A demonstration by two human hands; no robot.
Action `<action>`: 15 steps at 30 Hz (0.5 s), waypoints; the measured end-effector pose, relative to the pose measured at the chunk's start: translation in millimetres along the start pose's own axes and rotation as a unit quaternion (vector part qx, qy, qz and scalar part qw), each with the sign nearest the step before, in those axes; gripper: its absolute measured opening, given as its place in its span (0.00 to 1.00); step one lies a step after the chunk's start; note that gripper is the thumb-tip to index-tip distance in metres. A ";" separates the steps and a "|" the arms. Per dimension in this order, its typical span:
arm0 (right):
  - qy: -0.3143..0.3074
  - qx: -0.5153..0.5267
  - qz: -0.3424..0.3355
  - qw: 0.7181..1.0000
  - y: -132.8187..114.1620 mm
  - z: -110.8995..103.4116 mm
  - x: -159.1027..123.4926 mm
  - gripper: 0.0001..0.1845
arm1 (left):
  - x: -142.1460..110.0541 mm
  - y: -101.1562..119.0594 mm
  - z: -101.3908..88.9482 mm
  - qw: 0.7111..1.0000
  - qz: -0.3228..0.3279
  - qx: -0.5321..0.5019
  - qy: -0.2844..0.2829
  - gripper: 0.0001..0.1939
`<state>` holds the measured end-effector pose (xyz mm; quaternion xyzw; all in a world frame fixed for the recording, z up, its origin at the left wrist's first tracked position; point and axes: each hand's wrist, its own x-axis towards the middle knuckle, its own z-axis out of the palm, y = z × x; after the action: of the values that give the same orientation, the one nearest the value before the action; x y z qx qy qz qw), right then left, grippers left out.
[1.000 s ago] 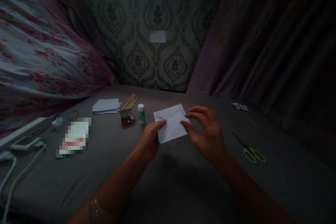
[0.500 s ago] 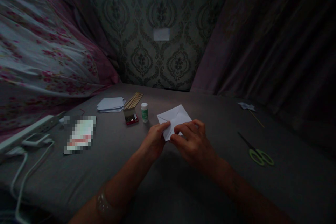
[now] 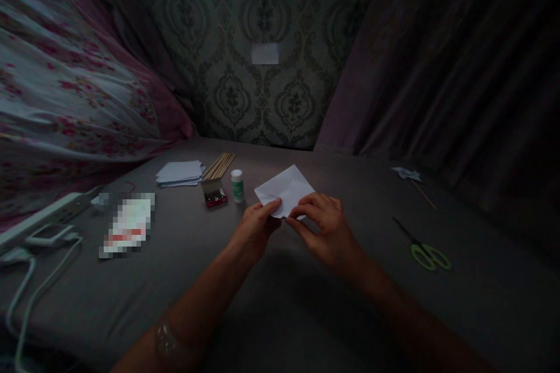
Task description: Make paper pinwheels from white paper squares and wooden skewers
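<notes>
A square of white paper point(image 3: 289, 186) with crease lines is held above the grey-covered surface. My left hand point(image 3: 258, 224) grips its left lower edge, thumb on top and fingers underneath. At the near corner, my right hand point(image 3: 326, 227) pinches the paper between thumb and fingertips; the curled fingers partly cover its right side. Just left of the paper stand a white and green glue bottle point(image 3: 237, 187) and a small open red box point(image 3: 214, 197) with tiny dark metallic pieces inside.
Wooden sticks point(image 3: 220, 165) lie beside a stack of white paper point(image 3: 179, 172). Green-handled scissors point(image 3: 422, 247) and a paper pinwheel point(image 3: 408, 174) on a stick are at right. A power strip point(image 3: 48, 218) with white cables and a blurred-out packet point(image 3: 129, 224) occupy the left.
The paper has tilted flatter and shifted slightly up and left in view. My right fingertips have moved onto its near corner. The whole view has shifted a little.
</notes>
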<state>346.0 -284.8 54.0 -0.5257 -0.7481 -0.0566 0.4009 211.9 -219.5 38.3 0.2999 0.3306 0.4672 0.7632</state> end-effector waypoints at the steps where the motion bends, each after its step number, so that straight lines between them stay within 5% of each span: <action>1: 0.002 0.007 0.014 1.000 0.4 -0.4 0.6 0.02 | -0.1 0.0 0.2 1.000 0.001 -0.002 -0.001 0.13; 15: 0.052 -0.043 0.058 0.996 0.4 -0.3 1.1 0.04 | -1.9 -3.8 1.9 0.999 0.030 0.027 -0.025 0.14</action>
<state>346.4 -283.9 54.9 -0.5812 -0.6916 -0.0928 0.4186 214.7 -223.0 36.9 0.3415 0.3147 0.4733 0.7486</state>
